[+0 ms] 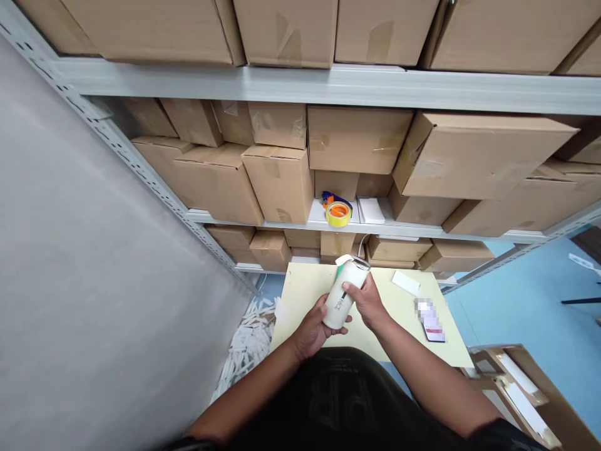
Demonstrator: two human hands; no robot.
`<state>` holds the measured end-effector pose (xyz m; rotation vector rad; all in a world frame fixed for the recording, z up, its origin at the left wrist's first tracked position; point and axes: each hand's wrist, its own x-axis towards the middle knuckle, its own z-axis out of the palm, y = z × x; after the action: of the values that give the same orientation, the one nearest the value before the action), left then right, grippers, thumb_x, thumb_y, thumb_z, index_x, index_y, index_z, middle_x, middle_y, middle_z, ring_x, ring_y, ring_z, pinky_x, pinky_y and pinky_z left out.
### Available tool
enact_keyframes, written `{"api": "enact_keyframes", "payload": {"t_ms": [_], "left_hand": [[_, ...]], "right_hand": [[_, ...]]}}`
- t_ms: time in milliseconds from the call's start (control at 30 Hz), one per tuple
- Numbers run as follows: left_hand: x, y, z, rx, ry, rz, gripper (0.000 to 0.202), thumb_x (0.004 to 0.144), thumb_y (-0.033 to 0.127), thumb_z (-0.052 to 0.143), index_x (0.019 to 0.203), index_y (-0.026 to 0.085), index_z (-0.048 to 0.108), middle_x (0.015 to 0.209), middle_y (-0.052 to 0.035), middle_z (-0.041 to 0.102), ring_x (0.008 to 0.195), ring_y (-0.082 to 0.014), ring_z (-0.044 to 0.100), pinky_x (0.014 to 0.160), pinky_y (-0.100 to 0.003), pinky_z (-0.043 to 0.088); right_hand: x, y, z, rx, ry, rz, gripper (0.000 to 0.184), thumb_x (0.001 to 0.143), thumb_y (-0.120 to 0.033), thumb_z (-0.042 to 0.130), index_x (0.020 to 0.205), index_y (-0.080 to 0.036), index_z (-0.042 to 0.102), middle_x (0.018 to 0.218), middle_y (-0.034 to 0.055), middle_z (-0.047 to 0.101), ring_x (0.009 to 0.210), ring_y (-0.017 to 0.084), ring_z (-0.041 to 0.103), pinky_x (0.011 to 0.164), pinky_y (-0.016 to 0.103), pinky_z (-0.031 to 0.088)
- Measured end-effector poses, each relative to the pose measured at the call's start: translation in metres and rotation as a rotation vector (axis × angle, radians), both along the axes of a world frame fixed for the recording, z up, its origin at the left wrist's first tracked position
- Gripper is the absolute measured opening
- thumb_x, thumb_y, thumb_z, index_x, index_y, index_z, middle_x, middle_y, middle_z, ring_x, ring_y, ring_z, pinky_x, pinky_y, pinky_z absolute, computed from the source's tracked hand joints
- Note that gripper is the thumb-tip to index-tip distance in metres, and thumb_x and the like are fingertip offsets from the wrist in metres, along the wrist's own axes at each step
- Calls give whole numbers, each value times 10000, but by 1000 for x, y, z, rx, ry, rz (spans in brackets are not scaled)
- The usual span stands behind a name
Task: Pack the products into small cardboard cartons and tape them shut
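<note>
Both of my hands hold a white cylindrical bottle (345, 293) with dark lettering above a small pale yellow table (305, 285). My left hand (313, 329) grips its lower end from below. My right hand (367, 300) wraps round its middle from the right, thumb across the front. The bottle tilts away from me, its top end towards the shelves. A white label slip (405, 282) and a phone (430, 321) lie flat on the table to the right of my hands.
Grey metal shelving (328, 84) packed with cardboard boxes (282, 178) fills the view ahead. A tape dispenser with yellow tape (338, 212) sits on the middle shelf. White strips (248, 338) litter the floor left of the table. An open carton (521, 388) stands at lower right.
</note>
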<state>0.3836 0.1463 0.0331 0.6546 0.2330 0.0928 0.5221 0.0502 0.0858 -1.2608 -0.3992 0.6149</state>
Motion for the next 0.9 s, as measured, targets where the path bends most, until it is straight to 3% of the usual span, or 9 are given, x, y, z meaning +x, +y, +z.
{"api": "enact_keyframes", "payload": {"t_ms": [100, 233, 333, 467, 567, 667, 733, 800, 900], "left_hand": [[-4, 0, -3, 58, -12, 29, 601, 823, 450, 802, 1314, 195, 568, 1252, -161, 665, 925, -266, 719, 706, -331, 557], [-5, 3, -11, -56, -16, -122, 721, 910, 724, 520, 1222, 83, 626, 981, -180, 726, 747, -240, 710, 578, -293, 516], [-3, 2, -9, -87, -2, -207, 825, 911, 797, 405, 1214, 65, 634, 1002, -197, 718, 778, -259, 712, 611, -327, 539], [-1, -2, 1, 61, 28, 1, 638, 868, 595, 703, 1330, 178, 562, 1189, -158, 669, 887, -254, 710, 737, -364, 561], [-1, -1, 0, 134, 49, 42, 673, 791, 413, 835, 1355, 193, 541, 1176, -146, 673, 841, -226, 707, 735, -345, 548], [0, 2, -8, 42, 7, -20, 650, 841, 583, 725, 1277, 118, 602, 1058, -176, 718, 737, -214, 692, 656, -330, 531], [1, 5, -14, -50, -22, -97, 733, 873, 715, 576, 1228, 76, 637, 960, -183, 739, 690, -219, 686, 627, -329, 527], [2, 7, -17, -100, -39, -163, 782, 877, 752, 512, 1228, 66, 650, 922, -175, 749, 683, -229, 698, 625, -329, 532], [2, 9, -17, -117, -63, -263, 763, 859, 734, 543, 1201, 65, 675, 900, -159, 753, 671, -229, 705, 633, -326, 535]], "right_hand": [[-2, -1, 1, 16, 12, 65, 632, 724, -494, 840, 1234, -270, 541, 950, 10, 676, 814, 205, 618, 671, 308, 515], [0, -4, 7, 74, 99, 220, 521, 795, -492, 755, 1227, -273, 561, 996, 34, 688, 803, 214, 631, 613, 298, 491], [2, 2, 6, 45, 94, 137, 516, 767, -462, 792, 1190, -277, 563, 988, 23, 684, 767, 197, 616, 603, 287, 482], [1, 8, 1, 15, -5, -42, 587, 692, -430, 875, 1153, -258, 555, 1052, 24, 665, 902, 204, 607, 738, 302, 510], [0, 6, 0, 17, 4, 33, 505, 755, -475, 814, 1142, -248, 582, 1009, 28, 668, 889, 212, 606, 714, 302, 506], [3, 3, 2, 53, 99, 176, 419, 806, -493, 728, 1128, -255, 604, 972, 25, 672, 803, 203, 609, 620, 285, 487], [6, 4, 3, 69, 147, 187, 403, 781, -441, 741, 1110, -258, 598, 963, 15, 665, 748, 183, 594, 567, 263, 468], [7, 7, 3, 82, 175, 162, 424, 757, -400, 761, 1115, -257, 585, 929, 3, 654, 699, 164, 574, 512, 237, 438], [7, 10, 1, 75, 247, 207, 433, 796, -474, 719, 1135, -249, 573, 799, -8, 628, 598, 166, 548, 423, 232, 375]]}}
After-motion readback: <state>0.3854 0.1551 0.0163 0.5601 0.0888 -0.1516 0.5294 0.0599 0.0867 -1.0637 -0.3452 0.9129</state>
